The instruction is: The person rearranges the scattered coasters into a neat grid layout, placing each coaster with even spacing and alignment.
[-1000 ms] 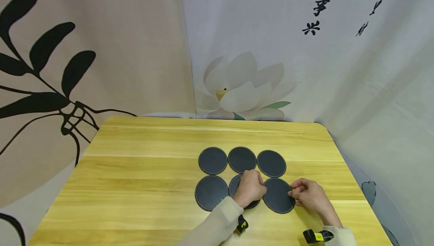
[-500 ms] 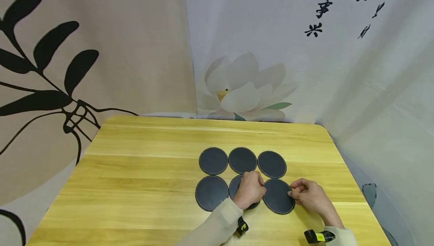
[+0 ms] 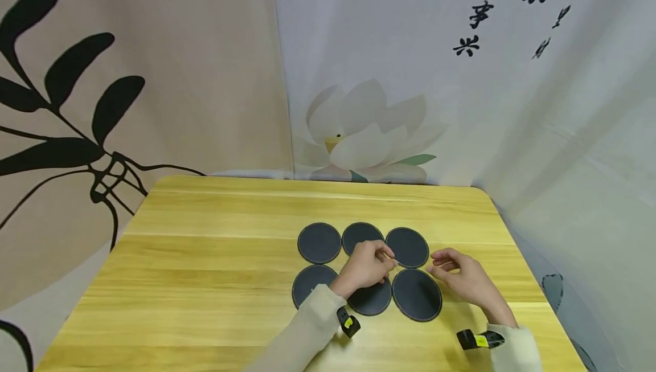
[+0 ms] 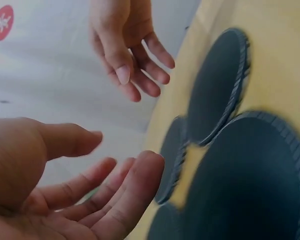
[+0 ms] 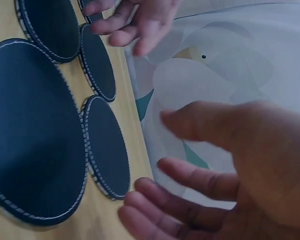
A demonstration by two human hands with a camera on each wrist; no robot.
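Observation:
Several round black coasters with pale stitched rims lie flat in two rows of three. My left hand (image 3: 365, 266) hovers over the middle of the group, partly covering the front middle coaster (image 3: 370, 299) and the back middle coaster (image 3: 361, 235). In the left wrist view its fingers are loosely bent with nothing between them. Off the right side of the group, my right hand (image 3: 461, 275) is raised beside the front right coaster (image 3: 417, 295), apart from it. The right wrist view shows its fingers (image 5: 200, 177) relaxed and holding nothing. The back right coaster (image 3: 407, 246) lies between the hands.
The coasters rest on a light wooden table (image 3: 205, 269). A hanging cloth (image 3: 389, 47) with a printed lotus and dark characters stands behind it. Black bands (image 3: 348, 322) sit at both wrists. My left sleeve crosses the front left coaster (image 3: 310, 283).
Both hands have lifted off the front coasters and moved slightly away from the viewer; the right hand's fingers have left the front right coaster's edge. The coasters keep their arrangement.

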